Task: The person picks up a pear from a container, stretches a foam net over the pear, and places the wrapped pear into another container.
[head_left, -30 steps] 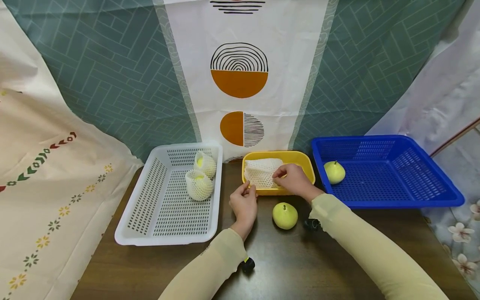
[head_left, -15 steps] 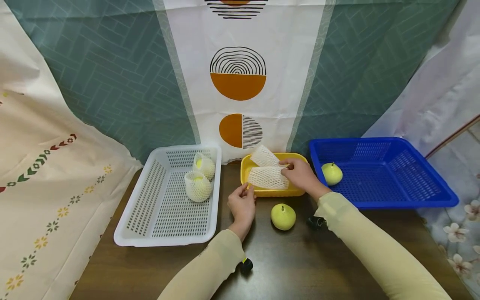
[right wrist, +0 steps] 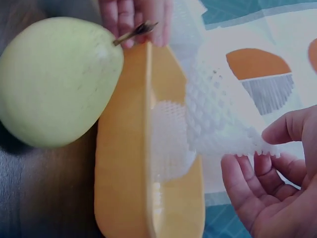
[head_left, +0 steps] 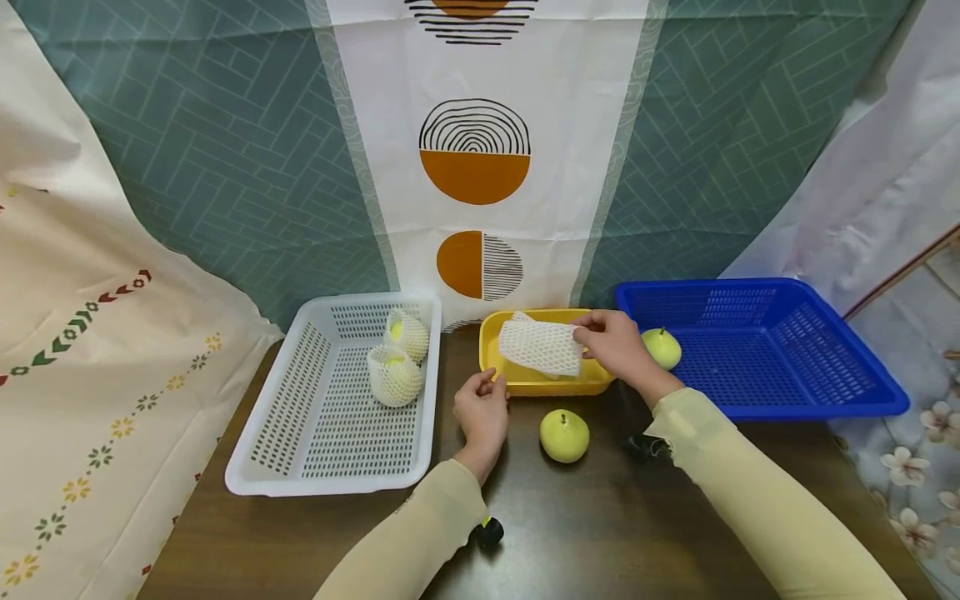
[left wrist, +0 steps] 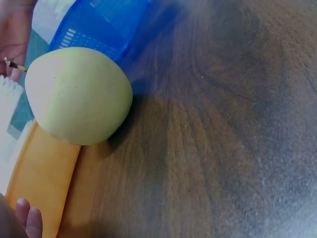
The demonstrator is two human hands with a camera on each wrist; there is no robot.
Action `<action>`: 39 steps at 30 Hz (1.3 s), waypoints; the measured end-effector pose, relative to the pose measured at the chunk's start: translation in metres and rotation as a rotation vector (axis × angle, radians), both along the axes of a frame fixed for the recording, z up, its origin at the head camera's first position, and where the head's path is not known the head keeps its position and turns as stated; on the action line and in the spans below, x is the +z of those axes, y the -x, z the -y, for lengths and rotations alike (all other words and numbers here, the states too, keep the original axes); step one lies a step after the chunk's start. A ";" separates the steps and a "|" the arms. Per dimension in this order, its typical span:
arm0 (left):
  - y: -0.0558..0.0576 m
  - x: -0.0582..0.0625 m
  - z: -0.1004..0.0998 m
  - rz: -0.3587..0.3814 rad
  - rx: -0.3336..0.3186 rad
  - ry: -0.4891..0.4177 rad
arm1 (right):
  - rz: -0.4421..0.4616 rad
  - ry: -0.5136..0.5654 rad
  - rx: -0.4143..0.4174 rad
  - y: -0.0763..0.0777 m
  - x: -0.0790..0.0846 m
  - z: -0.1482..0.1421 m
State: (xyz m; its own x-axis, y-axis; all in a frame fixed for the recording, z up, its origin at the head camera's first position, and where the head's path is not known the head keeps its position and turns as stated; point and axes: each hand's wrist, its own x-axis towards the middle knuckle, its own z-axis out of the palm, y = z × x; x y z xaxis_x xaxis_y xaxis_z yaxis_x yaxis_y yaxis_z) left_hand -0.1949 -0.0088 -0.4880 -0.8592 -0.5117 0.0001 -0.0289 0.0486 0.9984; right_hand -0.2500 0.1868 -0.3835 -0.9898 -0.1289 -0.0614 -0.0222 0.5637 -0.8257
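Observation:
In the head view my right hand [head_left: 618,346] pinches one end of a white foam fruit net [head_left: 540,343] between thumb and fingers. The net is raised above the yellow tray [head_left: 491,337]. Beneath it, in the right wrist view, another foam net [right wrist: 171,144] lies inside the tray. My left hand [head_left: 482,412] grips the tray's front-left rim with its fingertips. A bare yellow-green pear [head_left: 564,436] stands upright on the table in front of the tray, apart from both hands.
On the left, a white basket [head_left: 251,433] holds two foam-wrapped pears [head_left: 395,379]. A blue basket [head_left: 765,358] on the right holds one bare pear [head_left: 662,347]. All stand on a dark wooden table [head_left: 570,533], with patterned cloth hanging behind.
My right hand has picked a foam net out of the tray and drawn it up and to the right, separating it from another. The left hand stays at the rim.

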 end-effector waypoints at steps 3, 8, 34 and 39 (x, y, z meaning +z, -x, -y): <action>0.000 0.001 0.001 -0.001 0.001 0.028 | -0.038 0.023 -0.006 -0.005 0.008 -0.001; -0.001 0.010 0.003 0.047 0.027 0.095 | -0.089 0.083 0.009 -0.017 0.020 -0.003; -0.046 0.103 -0.007 -0.312 -0.298 0.079 | -0.128 0.171 0.078 -0.063 0.014 0.015; -0.056 0.124 -0.003 -0.369 -0.504 0.123 | -0.153 0.276 0.076 -0.068 0.017 0.021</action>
